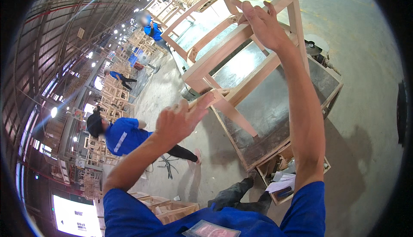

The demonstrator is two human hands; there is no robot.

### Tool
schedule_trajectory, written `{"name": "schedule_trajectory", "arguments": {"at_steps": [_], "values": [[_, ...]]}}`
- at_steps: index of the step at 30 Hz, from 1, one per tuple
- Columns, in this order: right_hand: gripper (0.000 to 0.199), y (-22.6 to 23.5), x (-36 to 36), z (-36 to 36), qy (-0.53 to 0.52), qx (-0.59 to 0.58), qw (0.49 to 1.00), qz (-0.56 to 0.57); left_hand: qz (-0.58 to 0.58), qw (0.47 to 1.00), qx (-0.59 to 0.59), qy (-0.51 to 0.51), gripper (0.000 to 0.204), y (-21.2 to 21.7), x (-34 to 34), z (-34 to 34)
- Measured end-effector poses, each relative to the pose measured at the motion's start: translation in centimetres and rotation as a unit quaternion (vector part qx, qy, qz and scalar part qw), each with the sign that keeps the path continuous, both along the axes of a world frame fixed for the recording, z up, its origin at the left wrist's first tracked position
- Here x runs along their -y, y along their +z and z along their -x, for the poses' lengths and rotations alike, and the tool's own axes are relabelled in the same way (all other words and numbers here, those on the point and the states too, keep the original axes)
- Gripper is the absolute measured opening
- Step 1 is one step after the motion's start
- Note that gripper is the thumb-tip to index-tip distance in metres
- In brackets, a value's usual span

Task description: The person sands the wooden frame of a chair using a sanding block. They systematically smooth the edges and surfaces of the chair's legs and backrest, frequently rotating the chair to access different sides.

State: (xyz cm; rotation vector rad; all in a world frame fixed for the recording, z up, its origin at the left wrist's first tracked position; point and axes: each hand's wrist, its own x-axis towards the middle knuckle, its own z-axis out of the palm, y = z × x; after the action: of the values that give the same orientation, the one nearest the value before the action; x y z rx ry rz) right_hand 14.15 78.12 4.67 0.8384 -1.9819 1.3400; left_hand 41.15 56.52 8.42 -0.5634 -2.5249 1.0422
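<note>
A bare wooden chair frame (219, 52) stands tilted in front of me, over a dark-topped work table (271, 103). My right hand (262, 24) is closed over a rail in the upper part of the frame. Lower down and to the left, my left hand (178, 123) grips the frame near a corner, where a tapered leg (235, 115) runs down toward the tabletop. Its fingertips lie along a pale wooden edge and are partly hidden. The seat opening shows the tabletop through it.
An open drawer or box (282, 181) with papers sits below the table's near edge. A dark power tool (318, 54) lies at the table's far right. A person in blue (122, 136) is on the left; more people and stacked chair frames (114, 95) stand beyond. Another wooden frame (165, 207) is at lower left.
</note>
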Motion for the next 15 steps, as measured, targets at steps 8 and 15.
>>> {"name": "schedule_trajectory", "arguments": {"at_steps": [8,15], "values": [[0.074,0.1,-0.1,-0.9,0.065,0.0,0.998,0.012,0.126,0.987,0.1,-0.015,0.049,8.6,-5.8,6.4],[0.076,0.2,-1.1,0.0,0.054,-0.001,0.998,0.018,0.098,0.981,0.167,0.025,0.047,10.0,-5.8,7.3]]}}
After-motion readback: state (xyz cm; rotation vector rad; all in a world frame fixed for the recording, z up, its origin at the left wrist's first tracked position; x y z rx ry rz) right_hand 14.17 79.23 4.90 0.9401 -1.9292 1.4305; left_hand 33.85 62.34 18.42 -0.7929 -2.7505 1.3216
